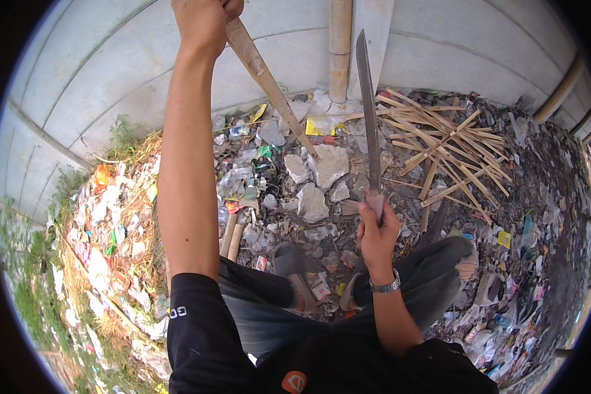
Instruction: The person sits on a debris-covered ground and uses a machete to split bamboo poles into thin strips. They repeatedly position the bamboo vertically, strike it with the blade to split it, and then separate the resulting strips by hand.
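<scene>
My left hand (207,23), raised at the top of the view, is closed around the upper end of a flat bamboo strip (269,82). The strip slants down to the right, its lower end at a pale broken stone (329,167) on the ground. In my right hand (378,236) is the handle of a long machete (369,111). Its dark blade points up and away from me, apart from the strip. Part of my left hand is cut off by the frame edge.
A loose pile of split bamboo strips (450,144) lies at the right. A concrete panel wall (440,52) with an upright bamboo pole (339,49) stands ahead. Litter and rubble cover the ground. Two bamboo pieces (232,240) lie by my left leg. Dry grass and weeds (121,134) grow leftward.
</scene>
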Demonstrator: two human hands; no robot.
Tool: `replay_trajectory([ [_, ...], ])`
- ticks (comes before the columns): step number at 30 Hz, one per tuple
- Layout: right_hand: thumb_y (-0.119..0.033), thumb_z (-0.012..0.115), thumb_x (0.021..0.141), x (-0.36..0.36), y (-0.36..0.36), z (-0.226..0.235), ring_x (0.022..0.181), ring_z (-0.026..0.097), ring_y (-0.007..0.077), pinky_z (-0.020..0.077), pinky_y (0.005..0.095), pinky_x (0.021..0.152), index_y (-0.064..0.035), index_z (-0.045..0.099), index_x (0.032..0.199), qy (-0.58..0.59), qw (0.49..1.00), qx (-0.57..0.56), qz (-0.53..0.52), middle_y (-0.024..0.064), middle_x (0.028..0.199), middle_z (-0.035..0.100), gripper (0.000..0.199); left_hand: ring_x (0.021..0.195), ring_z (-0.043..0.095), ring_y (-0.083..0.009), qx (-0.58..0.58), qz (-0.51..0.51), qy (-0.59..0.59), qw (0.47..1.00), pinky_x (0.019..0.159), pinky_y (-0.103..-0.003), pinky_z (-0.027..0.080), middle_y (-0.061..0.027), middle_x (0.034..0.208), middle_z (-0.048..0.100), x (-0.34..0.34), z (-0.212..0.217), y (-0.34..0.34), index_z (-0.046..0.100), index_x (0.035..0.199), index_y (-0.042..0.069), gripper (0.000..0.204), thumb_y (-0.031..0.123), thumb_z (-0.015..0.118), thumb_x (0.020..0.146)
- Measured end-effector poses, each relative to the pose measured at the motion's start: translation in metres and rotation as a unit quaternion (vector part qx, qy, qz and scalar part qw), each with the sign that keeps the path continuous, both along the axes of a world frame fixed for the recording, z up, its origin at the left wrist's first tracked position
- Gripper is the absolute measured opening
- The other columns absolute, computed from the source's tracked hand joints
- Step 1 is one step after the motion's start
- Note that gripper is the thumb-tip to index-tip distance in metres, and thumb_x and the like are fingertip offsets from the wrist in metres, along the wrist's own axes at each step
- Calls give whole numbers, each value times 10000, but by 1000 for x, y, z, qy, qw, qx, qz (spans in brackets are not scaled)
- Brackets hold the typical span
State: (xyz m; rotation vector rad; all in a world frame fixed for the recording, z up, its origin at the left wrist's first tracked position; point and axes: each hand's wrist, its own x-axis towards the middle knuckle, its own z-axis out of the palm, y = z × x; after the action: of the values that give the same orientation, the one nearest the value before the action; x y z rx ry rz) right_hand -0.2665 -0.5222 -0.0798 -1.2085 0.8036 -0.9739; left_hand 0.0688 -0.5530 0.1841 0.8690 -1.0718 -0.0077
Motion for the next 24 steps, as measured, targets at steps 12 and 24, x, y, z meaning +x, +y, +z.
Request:
replay_trajectory([
  [12, -404, 491, 1070, -38, 21, 5, 403, 369, 36, 349, 230, 421, -145, 545, 963, -117, 856, 459, 205, -53, 624, 415, 286, 399, 270, -85, -3, -206, 56, 977, 394, -264, 207, 67, 514, 258, 51, -9, 10, 411, 672, 159, 629, 704, 436, 986],
  [24, -420, 419, 1088, -44, 12, -9, 398, 319, -3, 339, 182, 424, -129, 585, 1159, -319, 630, 601, 374, -86, 627, 365, 342, 400, 281, -85, 4, -46, 0, 999, 395, -258, 208, 65, 503, 264, 4, -9, 26, 419, 665, 155, 655, 734, 426, 971],
])
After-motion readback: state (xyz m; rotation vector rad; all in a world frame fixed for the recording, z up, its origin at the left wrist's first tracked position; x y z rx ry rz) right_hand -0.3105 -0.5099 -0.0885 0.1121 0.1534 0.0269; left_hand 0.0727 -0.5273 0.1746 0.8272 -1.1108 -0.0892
